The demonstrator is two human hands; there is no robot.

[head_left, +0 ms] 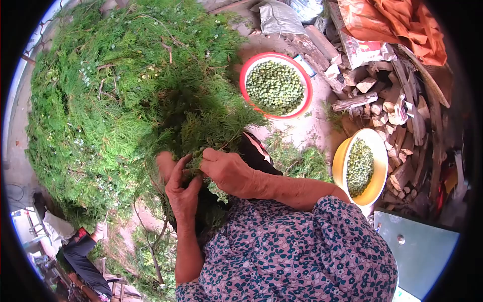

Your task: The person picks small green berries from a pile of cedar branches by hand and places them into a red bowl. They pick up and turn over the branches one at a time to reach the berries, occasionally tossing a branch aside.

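A leafy evergreen branch (pixel 201 128), cypress-like with feathery green sprays, lies across my lap. My left hand (pixel 182 194) is closed on its lower end, thumb and fingers curled round the sprigs. Right beside it, my right hand (pixel 226 170) pinches at the same foliage with bent fingers. Whatever lies between those right fingertips is hidden. The large heap of cut branches (pixel 100 136), dotted with small pale-green cones, rises in front and to the left. A red-rimmed basin (pixel 310 90) full of small green cones stands beyond my hands.
A yellow basin (pixel 339 163) with more green cones stands tilted in view near my right elbow. Behind it are stacked firewood (pixel 387 110), sacks (pixel 284 19) and an orange cloth (pixel 402 22). Another person's leg (pixel 88 264) shows at lower left. A grey panel (pixel 417 246) sits at lower right.
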